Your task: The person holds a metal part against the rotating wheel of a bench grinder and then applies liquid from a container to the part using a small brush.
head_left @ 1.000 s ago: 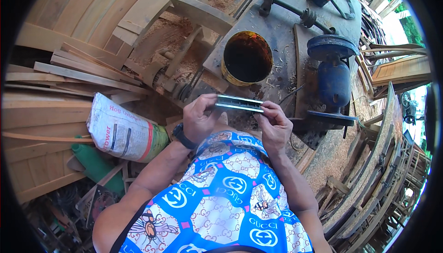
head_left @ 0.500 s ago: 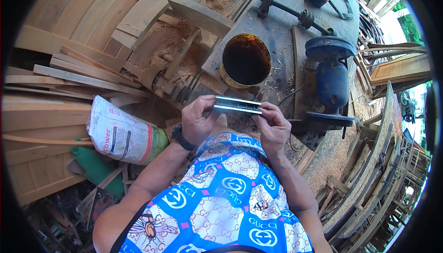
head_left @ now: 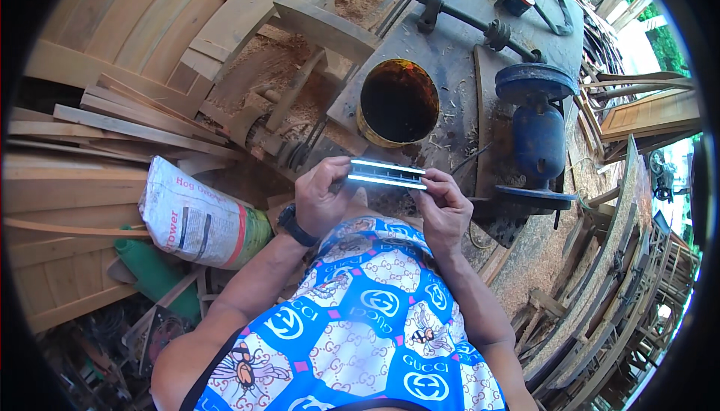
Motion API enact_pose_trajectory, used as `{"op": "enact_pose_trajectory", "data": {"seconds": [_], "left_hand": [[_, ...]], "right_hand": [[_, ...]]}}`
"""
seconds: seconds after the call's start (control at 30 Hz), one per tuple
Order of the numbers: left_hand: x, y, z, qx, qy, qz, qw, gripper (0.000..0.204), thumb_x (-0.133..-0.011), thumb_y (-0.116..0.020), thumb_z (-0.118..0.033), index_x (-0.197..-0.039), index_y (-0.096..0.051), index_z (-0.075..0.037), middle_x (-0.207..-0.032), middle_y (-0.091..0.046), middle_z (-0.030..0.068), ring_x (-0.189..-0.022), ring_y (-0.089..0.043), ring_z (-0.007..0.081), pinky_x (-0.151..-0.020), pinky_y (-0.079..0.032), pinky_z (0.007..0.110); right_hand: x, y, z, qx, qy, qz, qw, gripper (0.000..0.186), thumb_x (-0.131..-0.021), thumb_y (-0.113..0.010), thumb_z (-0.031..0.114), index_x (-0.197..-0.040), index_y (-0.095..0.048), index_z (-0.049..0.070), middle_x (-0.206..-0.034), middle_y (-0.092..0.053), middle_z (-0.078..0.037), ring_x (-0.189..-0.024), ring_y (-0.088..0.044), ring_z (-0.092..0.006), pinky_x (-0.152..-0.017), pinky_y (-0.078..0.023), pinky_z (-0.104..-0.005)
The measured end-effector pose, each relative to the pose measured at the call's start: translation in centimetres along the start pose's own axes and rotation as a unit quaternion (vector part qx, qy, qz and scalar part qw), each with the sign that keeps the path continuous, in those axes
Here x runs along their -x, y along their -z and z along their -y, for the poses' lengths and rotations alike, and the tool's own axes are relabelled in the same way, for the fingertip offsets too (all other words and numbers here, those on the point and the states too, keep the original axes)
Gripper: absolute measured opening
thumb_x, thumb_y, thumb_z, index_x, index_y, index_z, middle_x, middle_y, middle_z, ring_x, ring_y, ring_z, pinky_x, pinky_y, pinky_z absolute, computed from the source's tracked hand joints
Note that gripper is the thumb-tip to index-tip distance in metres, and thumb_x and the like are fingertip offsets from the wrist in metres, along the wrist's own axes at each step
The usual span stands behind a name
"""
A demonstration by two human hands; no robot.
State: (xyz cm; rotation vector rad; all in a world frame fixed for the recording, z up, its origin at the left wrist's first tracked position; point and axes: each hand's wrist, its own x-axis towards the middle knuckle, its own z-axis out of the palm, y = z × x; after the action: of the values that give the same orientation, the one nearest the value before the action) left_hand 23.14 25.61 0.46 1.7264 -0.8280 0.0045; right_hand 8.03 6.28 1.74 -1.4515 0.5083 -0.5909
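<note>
Between my two hands is a short metal piece (head_left: 386, 173) with two bright parallel strips and a darker gap; its exact kind cannot be made out. My left hand (head_left: 321, 193), with a dark watch on the wrist, pinches its left end between thumb and fingers. At the other end, my right hand (head_left: 444, 205) grips it with thumb and bent fingers. The piece is held level in front of my patterned blue shirt, just on the near side of an open yellow-rimmed can (head_left: 399, 102) with a dark inside.
The can stands on a dusty workbench (head_left: 457, 58) with wood shavings. A blue motor (head_left: 540, 137) and a shaft with a drill bit (head_left: 465, 17) are mounted there. To the left are a printed sack (head_left: 199, 216), wood strips (head_left: 142, 122) and door panels (head_left: 142, 21). Curved wood pieces (head_left: 592, 276) lie right.
The metal piece has tilted slightly, and its two strips now shine brighter. Both hands keep their grip and have hardly moved.
</note>
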Motion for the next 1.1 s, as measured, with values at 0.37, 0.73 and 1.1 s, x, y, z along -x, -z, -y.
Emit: {"op": "enact_pose_trajectory", "data": {"seconds": [0.37,0.73,1.1], "left_hand": [[-7.9,-0.1,-1.9,0.075,0.084,0.058,0.992,0.030,-0.087,-0.082,0.008,-0.115,-0.071,0.002,-0.102,-0.078,0.0114,-0.092,-0.077,0.0149,-0.080,-0.063,0.031],[-19.8,-6.7,2.5,-0.259,0.012,0.276,0.926,0.015,-0.084,-0.074,-0.010,-0.090,-0.065,0.001,-0.090,-0.075,0.0276,-0.091,-0.075,0.0473,-0.082,-0.060,0.054],[-23.6,-16.4,9.8,-0.453,0.021,0.634,0.626,0.029,-0.084,-0.067,-0.007,-0.108,-0.083,-0.002,-0.117,-0.078,0.0264,-0.111,-0.076,0.0380,-0.095,-0.062,0.047]], "right_hand": [[-5.0,-0.9,0.8,-0.073,-0.087,-0.021,0.993,0.031,-0.095,-0.078,-0.005,-0.125,-0.073,-0.010,-0.130,-0.071,-0.012,-0.104,-0.074,-0.0147,-0.095,-0.059,-0.0264],[-5.5,1.8,1.3,-0.028,-0.148,-0.053,0.987,0.041,-0.098,-0.082,0.011,-0.133,-0.071,-0.007,-0.108,-0.078,-0.008,-0.090,-0.071,-0.0081,-0.083,-0.058,-0.0242],[-1.8,3.5,0.5,-0.027,-0.161,-0.091,0.982,0.036,-0.098,-0.081,0.011,-0.131,-0.074,-0.003,-0.106,-0.079,-0.005,-0.090,-0.070,-0.0064,-0.080,-0.057,-0.0224]]}}
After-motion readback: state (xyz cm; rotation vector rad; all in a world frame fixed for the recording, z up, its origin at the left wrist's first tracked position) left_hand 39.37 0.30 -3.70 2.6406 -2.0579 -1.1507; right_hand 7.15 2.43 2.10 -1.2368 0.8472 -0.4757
